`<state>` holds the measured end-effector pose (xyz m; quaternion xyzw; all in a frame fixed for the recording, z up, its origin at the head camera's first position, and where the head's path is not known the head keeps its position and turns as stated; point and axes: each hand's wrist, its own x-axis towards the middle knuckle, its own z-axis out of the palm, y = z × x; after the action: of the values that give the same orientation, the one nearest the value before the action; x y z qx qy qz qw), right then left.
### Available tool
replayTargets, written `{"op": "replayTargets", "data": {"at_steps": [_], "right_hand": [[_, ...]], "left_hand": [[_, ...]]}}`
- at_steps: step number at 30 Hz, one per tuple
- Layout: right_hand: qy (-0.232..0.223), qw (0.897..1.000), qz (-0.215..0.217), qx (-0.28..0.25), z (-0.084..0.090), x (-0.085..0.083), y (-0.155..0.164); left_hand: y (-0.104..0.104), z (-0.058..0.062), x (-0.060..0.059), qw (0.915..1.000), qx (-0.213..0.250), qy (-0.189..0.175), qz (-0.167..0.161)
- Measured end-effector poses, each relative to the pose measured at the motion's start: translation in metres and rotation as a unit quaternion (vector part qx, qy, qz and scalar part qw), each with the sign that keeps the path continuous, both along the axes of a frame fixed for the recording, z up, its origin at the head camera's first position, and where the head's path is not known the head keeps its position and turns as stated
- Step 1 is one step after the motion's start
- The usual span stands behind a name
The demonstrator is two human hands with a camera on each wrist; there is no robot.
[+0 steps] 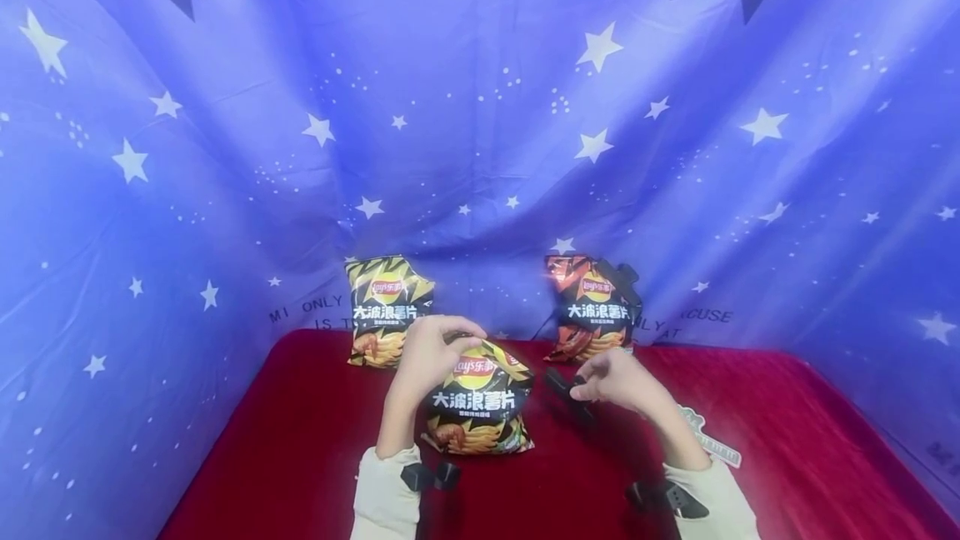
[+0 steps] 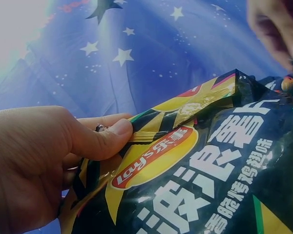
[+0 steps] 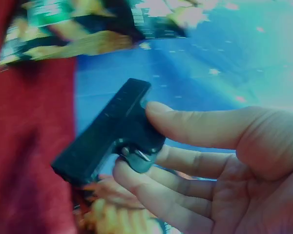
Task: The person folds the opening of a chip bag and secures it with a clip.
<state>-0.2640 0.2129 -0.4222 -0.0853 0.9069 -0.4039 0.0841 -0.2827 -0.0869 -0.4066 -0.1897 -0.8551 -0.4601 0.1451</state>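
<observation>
My left hand [image 1: 431, 361] pinches the top edge of a black and yellow chip bag [image 1: 474, 419], which stands upright at the front of the table. In the left wrist view the bag's top [image 2: 195, 102] is folded over, with the thumb on the fold. To the right of this bag, my right hand [image 1: 621, 382] holds a black bag clip [image 3: 107, 131] between thumb and fingers, apart from the bag. The clip has a long straight bar and a small metal spring.
Behind stand another yellow chip bag [image 1: 386, 319] on the left and a red one [image 1: 588, 319] on the right, with a black clip [image 1: 618, 277] at its top corner. A pale, ruler-like flat piece [image 1: 720, 450] lies beside my right forearm on the red cloth [image 1: 315, 457].
</observation>
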Motion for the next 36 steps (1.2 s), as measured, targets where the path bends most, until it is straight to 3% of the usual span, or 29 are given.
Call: {"op": "replayTargets", "data": {"at_steps": [6, 10, 14, 17, 27, 36], "right_hand": [[0.082, 0.996, -0.024, -0.035, 0.016, -0.010, -0.006], [0.082, 0.988, -0.054, -0.118, 0.021, -0.010, -0.014], [0.083, 0.973, -0.071, -0.203, 0.028, -0.007, -0.020], [0.098, 0.963, -0.083, -0.237, 0.032, -0.003, -0.023], [0.127, 0.947, -0.101, -0.276, 0.040, 0.012, -0.030], [0.134, 0.933, -0.143, -0.303, 0.038, 0.010, -0.037]], "left_hand": [[0.000, 0.000, 0.000, 1.0000, 0.000, -0.003, -0.001], [0.001, -0.001, 0.000, 1.0000, -0.007, -0.006, -0.002], [0.003, 0.000, -0.001, 1.0000, -0.009, -0.002, -0.004], [0.004, 0.000, -0.001, 1.0000, -0.007, 0.000, -0.002], [0.003, 0.002, 0.002, 0.9999, -0.013, 0.004, 0.007], [0.002, 0.002, 0.003, 0.9998, -0.015, 0.000, 0.010]]}}
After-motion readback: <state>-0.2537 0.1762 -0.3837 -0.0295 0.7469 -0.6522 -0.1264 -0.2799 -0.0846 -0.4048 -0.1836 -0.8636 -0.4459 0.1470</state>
